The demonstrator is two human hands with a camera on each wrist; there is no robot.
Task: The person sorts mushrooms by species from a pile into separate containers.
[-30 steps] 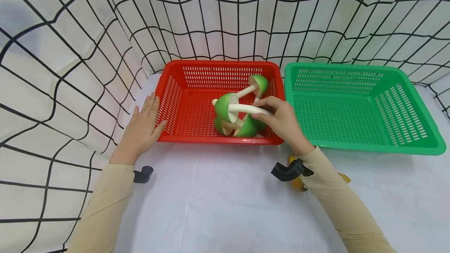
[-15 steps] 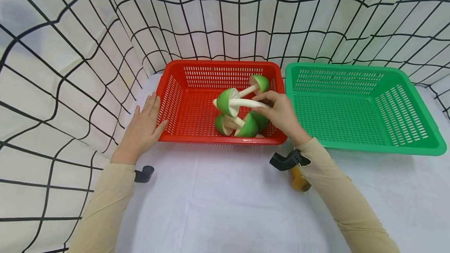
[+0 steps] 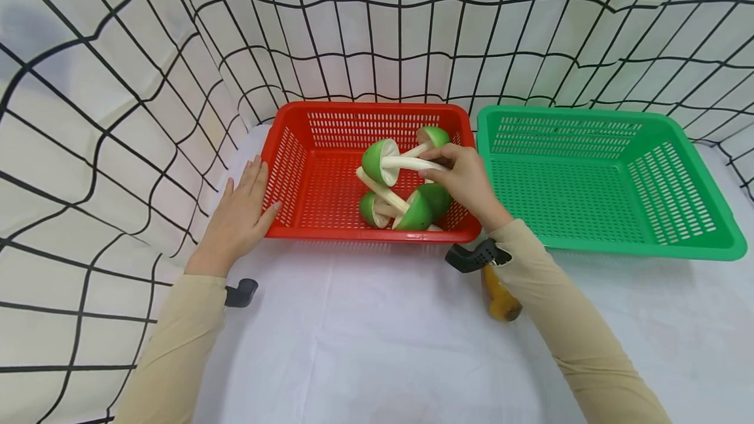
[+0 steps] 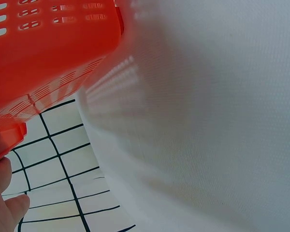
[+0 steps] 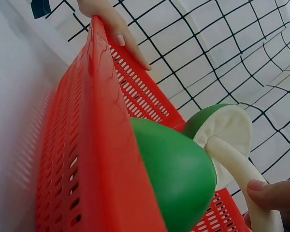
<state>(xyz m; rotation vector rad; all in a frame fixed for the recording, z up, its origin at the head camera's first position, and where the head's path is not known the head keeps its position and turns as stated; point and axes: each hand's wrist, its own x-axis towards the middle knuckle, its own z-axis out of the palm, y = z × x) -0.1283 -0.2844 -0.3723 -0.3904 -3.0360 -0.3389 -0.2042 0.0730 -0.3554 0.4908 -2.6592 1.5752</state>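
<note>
Right hand [image 3: 469, 180]: pinches one green-capped mushroom [image 3: 396, 162] by its stem over the red basket [image 3: 353, 234], with long axis crosswise, cap leftward (left hand [image 3: 237, 214] farther off, straight-fingered at the basket's left rim).

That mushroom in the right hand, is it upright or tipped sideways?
Tipped sideways. In the head view, the mushroom has its green cap toward the left and its stem running across to the right hand.
</note>
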